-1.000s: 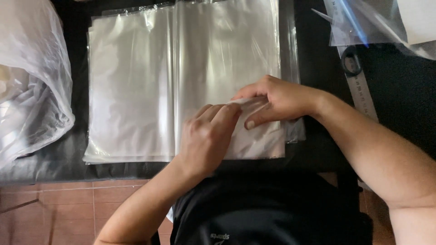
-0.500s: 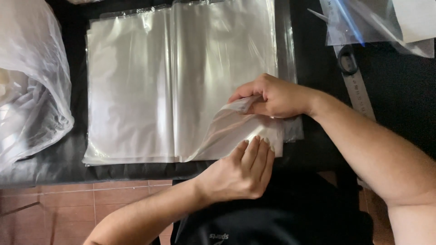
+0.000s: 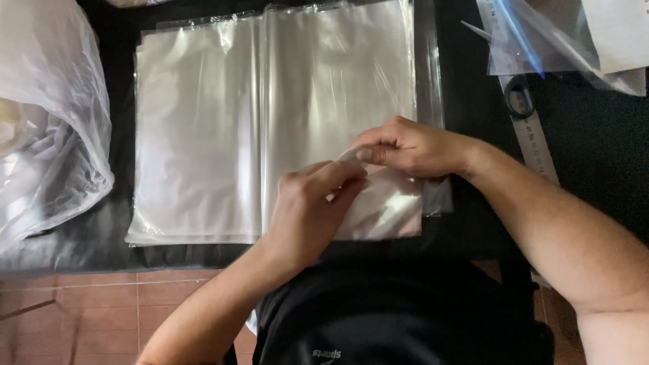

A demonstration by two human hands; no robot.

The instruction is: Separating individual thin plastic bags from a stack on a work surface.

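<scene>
A stack of clear plastic bags lies flat on a black table. My right hand pinches the near right corner of the top bag between thumb and fingers and lifts it slightly. My left hand rests on the stack just below, its fingertips curled onto the same lifted edge. The corner itself is mostly hidden by both hands.
A large crumpled translucent bag bulges at the left. A metal ruler lies to the right of the stack, with a clear sleeve holding white paper at the far right. Reddish floor tiles show below the table edge.
My left hand, which had dropped back toward my body half a second ago, has come up again onto the bag's lifted edge beside my right hand.
</scene>
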